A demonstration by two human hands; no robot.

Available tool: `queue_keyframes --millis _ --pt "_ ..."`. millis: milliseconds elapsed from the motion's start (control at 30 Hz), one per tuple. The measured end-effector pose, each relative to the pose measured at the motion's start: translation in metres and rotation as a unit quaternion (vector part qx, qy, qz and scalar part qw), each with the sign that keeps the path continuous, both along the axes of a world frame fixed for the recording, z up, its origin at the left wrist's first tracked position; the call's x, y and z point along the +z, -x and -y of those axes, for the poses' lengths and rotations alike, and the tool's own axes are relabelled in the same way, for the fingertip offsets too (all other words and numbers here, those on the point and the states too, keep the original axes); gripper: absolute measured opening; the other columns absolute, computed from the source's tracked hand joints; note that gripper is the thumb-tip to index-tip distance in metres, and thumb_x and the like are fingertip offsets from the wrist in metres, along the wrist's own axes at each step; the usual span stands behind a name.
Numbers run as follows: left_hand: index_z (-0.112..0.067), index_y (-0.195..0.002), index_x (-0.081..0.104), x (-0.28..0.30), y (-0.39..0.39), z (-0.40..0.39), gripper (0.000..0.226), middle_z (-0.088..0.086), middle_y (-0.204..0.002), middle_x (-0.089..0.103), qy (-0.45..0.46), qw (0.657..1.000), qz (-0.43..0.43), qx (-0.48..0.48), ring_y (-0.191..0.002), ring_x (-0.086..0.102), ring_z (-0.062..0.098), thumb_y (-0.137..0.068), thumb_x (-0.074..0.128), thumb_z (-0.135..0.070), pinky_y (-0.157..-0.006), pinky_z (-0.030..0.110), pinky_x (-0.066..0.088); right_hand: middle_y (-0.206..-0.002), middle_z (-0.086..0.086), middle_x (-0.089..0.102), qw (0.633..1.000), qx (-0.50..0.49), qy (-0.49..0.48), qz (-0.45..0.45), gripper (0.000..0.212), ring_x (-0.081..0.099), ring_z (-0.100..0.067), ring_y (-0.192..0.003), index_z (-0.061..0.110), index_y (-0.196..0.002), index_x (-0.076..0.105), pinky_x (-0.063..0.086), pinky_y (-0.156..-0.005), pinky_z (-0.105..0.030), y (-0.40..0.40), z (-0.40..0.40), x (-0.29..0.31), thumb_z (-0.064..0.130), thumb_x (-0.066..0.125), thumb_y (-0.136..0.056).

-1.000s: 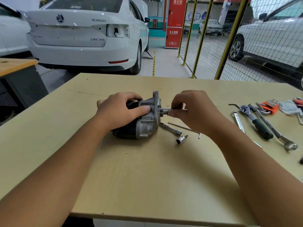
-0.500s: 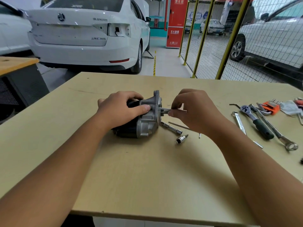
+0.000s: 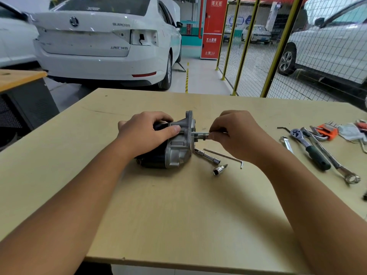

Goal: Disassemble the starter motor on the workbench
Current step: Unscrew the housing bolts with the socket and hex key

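Left hand (image 3: 145, 133) grips the starter motor (image 3: 174, 147); right hand (image 3: 236, 133) pinches a through-bolt (image 3: 200, 133), which could slip and roll away.

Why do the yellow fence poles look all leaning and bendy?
Head view: the wide-angle lens tilts the yellow fence poles near the edges; the starter motor in the middle stays sharp, with soft shadows on the workbench.
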State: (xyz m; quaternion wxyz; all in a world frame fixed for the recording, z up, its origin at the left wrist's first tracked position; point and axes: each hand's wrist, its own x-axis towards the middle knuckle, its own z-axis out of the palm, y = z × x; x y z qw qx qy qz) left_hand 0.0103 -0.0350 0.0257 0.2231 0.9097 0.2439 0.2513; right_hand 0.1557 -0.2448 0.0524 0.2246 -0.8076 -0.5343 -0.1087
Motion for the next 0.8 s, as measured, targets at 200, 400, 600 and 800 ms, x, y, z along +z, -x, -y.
queue_keyframes --millis 200,400,600,800 --pt "-0.053 -0.114 0.066 -0.0006 0.0011 -0.0004 0.062 -0.028 -0.11 0.065 0.001 1.0 -0.007 -0.003 -0.106 0.051 0.007 -0.064 0.053 -0.087 -0.091 0.04 0.024 -0.074 0.015 0.057 1.0 -0.01 -0.028 0.002 0.014 0.052 -0.004 -0.069 0.022 -0.077 0.071 0.048 -0.061 -0.032 -0.0006 0.0005 -0.0012 0.025 0.085 -0.077" --pt "-0.053 -0.109 0.066 0.0004 0.001 0.001 0.053 -0.029 -0.108 0.068 0.003 1.0 0.001 0.002 -0.108 0.055 0.008 -0.073 0.045 -0.086 -0.089 0.04 0.023 -0.072 0.01 0.059 0.998 0.025 -0.042 -0.043 0.009 0.053 -0.006 -0.069 0.026 -0.082 0.07 0.039 -0.06 -0.026 -0.0011 -0.0014 -0.0067 0.032 0.073 -0.088" --pt "-0.053 -0.11 0.067 0.0001 0.0007 0.001 0.056 -0.029 -0.108 0.067 0.005 1.0 0.0 0.008 -0.107 0.055 0.008 -0.069 0.049 -0.087 -0.09 0.041 0.025 -0.081 0.01 0.058 0.999 0.022 -0.025 -0.02 0.013 0.054 -0.01 -0.074 0.016 -0.09 0.078 0.043 -0.068 -0.028 -0.0006 -0.0041 -0.0061 0.026 0.07 -0.092" --pt "-0.051 -0.114 0.068 0.0008 0.0013 0.0001 0.062 -0.026 -0.112 0.067 0.007 1.0 -0.002 0.005 -0.107 0.052 0.008 -0.065 0.054 -0.086 -0.092 0.04 0.025 -0.079 0.015 0.06 0.999 0.002 -0.054 -0.002 0.01 0.055 -0.004 -0.068 0.026 -0.077 0.074 0.052 -0.066 -0.034 0.0042 -0.0021 -0.0017 0.028 0.084 -0.079"
